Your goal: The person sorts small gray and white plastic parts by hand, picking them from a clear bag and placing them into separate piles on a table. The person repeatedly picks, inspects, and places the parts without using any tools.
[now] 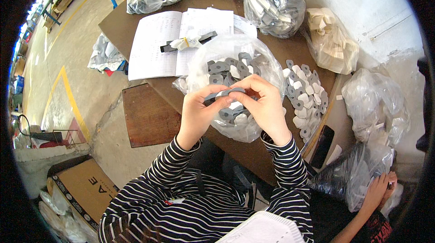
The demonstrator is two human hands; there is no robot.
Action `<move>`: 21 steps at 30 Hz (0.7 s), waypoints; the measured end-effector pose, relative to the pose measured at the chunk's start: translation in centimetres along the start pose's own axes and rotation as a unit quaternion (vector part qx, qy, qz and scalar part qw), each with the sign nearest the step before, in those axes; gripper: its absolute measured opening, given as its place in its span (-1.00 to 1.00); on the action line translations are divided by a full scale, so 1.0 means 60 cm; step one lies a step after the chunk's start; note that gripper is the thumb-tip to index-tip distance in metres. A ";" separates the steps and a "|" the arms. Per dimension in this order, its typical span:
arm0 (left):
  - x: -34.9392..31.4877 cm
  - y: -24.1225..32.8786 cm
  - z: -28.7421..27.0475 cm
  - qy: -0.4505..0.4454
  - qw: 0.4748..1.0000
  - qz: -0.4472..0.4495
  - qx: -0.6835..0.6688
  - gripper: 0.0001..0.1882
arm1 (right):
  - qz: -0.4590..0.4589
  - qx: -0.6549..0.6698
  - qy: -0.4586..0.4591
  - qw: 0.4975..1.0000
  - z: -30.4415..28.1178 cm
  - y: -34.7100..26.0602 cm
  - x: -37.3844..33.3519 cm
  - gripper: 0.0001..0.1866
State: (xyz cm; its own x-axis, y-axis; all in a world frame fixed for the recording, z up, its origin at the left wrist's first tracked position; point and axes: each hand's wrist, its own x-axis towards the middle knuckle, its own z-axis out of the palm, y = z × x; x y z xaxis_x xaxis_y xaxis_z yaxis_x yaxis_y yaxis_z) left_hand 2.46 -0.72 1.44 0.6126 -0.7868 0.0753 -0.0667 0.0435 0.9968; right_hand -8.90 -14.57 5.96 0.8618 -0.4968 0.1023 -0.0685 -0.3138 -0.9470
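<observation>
A small dark grey flat piece [225, 92], seen edge-on, is pinched between the fingertips of both hands. My left hand [199, 109] has its left end and my right hand [265, 102] its right end; a bit of white shows between them. Both hands are over an open clear plastic bag [242, 133] on the table. Loose grey and white pieces [226, 68] fill the bag; some grey ones have a small hole. To the right of the bag lies a spread of similar grey and white pieces [306, 96].
An open notebook [154, 39] carries a tied black-and-white bundle [188, 43]. Filled plastic bags [274, 5] line the brown table's [120, 21] back and right. A phone [322, 145] lies at the right edge. Another person's hand [378, 191] touches a bag at lower right. A wooden stool [149, 116] stands left.
</observation>
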 end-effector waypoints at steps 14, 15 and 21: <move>0.011 0.016 -0.018 0.042 0.966 -0.090 -0.240 -0.66 | -0.034 -0.120 0.142 0.982 -0.042 0.025 0.014 -0.65; 0.014 0.020 -0.018 0.035 0.960 -0.097 -0.259 -0.62 | -0.094 -0.229 0.164 0.955 -0.055 0.019 0.010 -0.59; 0.057 0.022 -0.016 -0.023 0.919 -0.119 -0.376 -0.36 | -0.052 -0.133 0.258 0.955 -0.129 0.042 -0.058 -0.69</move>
State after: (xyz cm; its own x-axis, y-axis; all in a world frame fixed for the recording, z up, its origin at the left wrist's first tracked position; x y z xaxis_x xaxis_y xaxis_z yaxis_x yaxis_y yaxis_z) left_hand 5.23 -2.74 3.03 0.5042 -0.8537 -0.1305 0.6379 0.2663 0.7226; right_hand -15.95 -19.88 5.56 0.5133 -0.7624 0.3940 -0.1800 -0.5446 -0.8192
